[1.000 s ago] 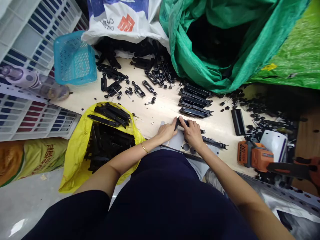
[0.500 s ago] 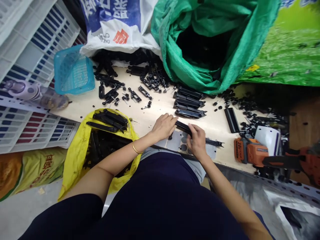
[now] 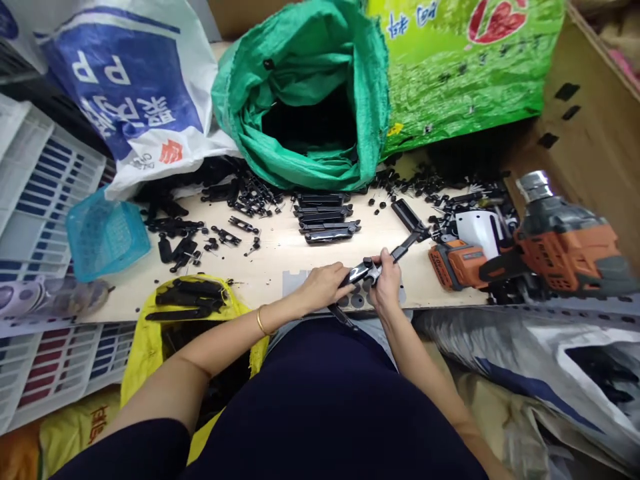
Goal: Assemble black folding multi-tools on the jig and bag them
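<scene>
My left hand (image 3: 325, 287) is closed on the left end of a long black jointed plastic bar (image 3: 359, 271). My right hand (image 3: 387, 283) grips the same bar near its middle, fingers wrapped round it. The bar slants from lower left to upper right, and a thin forked arm reaches beyond my right hand. Under my left hand a second dark strip (image 3: 343, 318) sticks out toward my body; whether it joins the bar is hidden. Beyond my hands several similar black bars (image 3: 333, 232) lie side by side on the worktable (image 3: 260, 267).
An orange cordless power tool (image 3: 565, 243) lies at the right. Loose small black parts (image 3: 225, 237) are scattered behind my hands. A green sack (image 3: 370, 147) stands at the back, a yellow sack (image 3: 137, 373) at the left front. A blue basket (image 3: 107, 233) sits far left.
My view has swung to the right. The bar was nearly flat, sloping down to the right; now it slants up to the right with its forked arm angled out.
</scene>
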`<move>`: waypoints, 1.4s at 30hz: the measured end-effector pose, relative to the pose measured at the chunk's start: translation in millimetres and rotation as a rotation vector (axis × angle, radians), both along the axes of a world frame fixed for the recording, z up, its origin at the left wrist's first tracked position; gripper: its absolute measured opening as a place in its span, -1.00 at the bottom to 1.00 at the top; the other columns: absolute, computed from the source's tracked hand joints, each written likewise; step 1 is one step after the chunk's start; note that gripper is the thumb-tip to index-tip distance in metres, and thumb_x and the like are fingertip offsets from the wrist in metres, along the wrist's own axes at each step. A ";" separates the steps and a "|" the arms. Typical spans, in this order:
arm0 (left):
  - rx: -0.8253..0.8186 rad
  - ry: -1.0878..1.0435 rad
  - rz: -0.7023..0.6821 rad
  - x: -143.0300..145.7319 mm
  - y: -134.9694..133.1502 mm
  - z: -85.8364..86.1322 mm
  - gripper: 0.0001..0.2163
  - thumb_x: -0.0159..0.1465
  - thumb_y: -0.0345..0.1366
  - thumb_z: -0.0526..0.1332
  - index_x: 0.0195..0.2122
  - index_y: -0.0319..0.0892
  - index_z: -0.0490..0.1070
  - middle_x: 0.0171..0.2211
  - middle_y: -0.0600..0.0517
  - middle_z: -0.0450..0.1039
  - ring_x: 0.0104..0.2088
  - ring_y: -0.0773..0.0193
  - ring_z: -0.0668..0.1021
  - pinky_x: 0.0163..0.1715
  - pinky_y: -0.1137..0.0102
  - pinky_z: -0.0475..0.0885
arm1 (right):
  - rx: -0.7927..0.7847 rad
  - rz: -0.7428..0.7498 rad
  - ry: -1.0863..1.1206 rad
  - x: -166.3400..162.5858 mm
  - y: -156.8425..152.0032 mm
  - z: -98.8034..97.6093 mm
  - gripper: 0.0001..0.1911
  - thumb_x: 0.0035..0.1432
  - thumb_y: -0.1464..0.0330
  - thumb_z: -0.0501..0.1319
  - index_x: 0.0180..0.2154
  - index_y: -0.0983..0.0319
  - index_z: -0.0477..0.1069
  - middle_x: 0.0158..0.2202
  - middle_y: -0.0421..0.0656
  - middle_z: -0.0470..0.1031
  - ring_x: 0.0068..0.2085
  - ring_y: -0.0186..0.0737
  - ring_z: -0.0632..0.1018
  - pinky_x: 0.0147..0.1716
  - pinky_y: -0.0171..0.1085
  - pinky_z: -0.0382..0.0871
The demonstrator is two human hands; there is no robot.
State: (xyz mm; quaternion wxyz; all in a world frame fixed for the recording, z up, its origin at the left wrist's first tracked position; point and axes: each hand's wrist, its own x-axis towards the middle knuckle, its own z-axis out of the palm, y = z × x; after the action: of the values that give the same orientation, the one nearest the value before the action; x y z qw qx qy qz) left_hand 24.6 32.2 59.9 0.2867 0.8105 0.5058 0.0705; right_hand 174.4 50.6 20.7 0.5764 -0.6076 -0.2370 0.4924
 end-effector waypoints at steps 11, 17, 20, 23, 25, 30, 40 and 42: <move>-0.689 -0.672 0.335 14.1 -6.5 -9.2 -0.44 0.13 0.24 0.05 -0.25 -0.23 0.34 -0.55 0.05 0.42 -0.62 0.30 0.49 -0.58 0.44 0.37 | 0.071 0.156 -0.060 -16.9 10.3 13.0 -0.57 0.00 0.01 0.20 -0.63 0.21 0.26 -0.70 -0.30 0.26 -0.63 -0.39 0.28 -0.60 -0.35 0.19; -0.924 -0.901 0.547 20.1 1.0 -9.5 -0.27 0.13 0.35 -0.21 -0.28 -0.26 0.40 -0.70 0.08 0.31 -0.72 0.38 0.36 -0.68 0.47 0.27 | 0.139 0.190 -0.135 -23.3 -3.5 26.5 -0.58 0.06 0.02 0.17 -0.56 0.24 0.35 -0.63 -0.27 0.32 -0.58 -0.38 0.33 -0.56 -0.37 0.21; -0.889 -0.969 0.506 23.0 -4.4 -14.1 -0.18 0.10 0.38 -0.26 -0.21 -0.29 0.40 -0.71 0.07 0.32 -0.71 0.37 0.37 -0.68 0.48 0.25 | 0.168 0.232 -0.138 -23.3 -4.0 34.2 -0.59 0.07 0.04 0.16 -0.53 0.25 0.38 -0.60 -0.27 0.34 -0.57 -0.40 0.33 -0.55 -0.39 0.20; -0.843 -0.991 0.489 23.5 -3.9 -17.0 -0.19 0.10 0.38 -0.16 -0.06 -0.30 0.35 -0.70 0.10 0.32 -0.74 0.39 0.34 -0.70 0.49 0.24 | 0.158 0.229 -0.093 -23.7 -2.3 36.3 -0.59 0.07 0.04 0.16 -0.55 0.25 0.36 -0.61 -0.27 0.32 -0.57 -0.40 0.32 -0.55 -0.38 0.20; -0.835 -0.924 0.488 20.8 1.7 -15.0 -0.19 0.12 0.36 -0.16 0.02 -0.30 0.30 -0.68 0.10 0.33 -0.74 0.38 0.35 -0.69 0.47 0.26 | 0.136 0.200 -0.057 -23.4 -0.8 33.7 -0.59 0.06 0.03 0.17 -0.56 0.24 0.35 -0.63 -0.28 0.31 -0.58 -0.39 0.32 -0.56 -0.37 0.21; -0.681 -0.577 0.205 1.6 9.6 10.6 -0.21 0.14 0.31 -0.08 0.24 -0.17 0.07 -0.17 -0.14 0.50 -0.21 0.13 0.57 -0.21 0.27 0.45 | 0.088 0.028 -0.021 -12.9 13.4 20.1 -0.57 -0.01 0.00 0.20 -0.57 0.23 0.32 -0.63 -0.28 0.30 -0.58 -0.38 0.33 -0.56 -0.35 0.24; 0.155 0.104 0.297 31.1 -6.0 -2.6 -0.22 0.13 -0.32 0.24 0.30 -0.15 -0.18 0.03 -0.15 0.30 -0.01 0.07 0.44 -0.17 0.31 0.42 | 0.034 0.100 -0.036 -11.8 18.7 20.3 -0.59 0.07 -0.05 0.06 -0.43 0.17 0.24 -0.48 -0.22 0.37 -0.43 -0.26 0.45 -0.40 -0.26 0.37; 0.127 0.132 0.301 21.2 1.8 -9.3 -0.39 0.16 -0.27 0.22 0.23 -0.12 0.04 -0.02 -0.09 0.34 -0.05 0.11 0.47 -0.22 0.35 0.43 | 0.080 0.161 -0.241 7.5 10.2 23.1 -0.59 0.08 -0.02 0.08 -0.27 0.20 0.28 -0.34 -0.13 0.42 -0.32 -0.21 0.47 -0.33 -0.21 0.39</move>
State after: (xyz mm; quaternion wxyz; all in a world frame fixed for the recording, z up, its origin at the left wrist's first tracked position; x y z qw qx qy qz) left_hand 45.8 34.0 50.5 0.1872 0.7451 0.6335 0.0914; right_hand 181.9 60.8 43.8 0.5264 -0.6177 -0.3719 0.4506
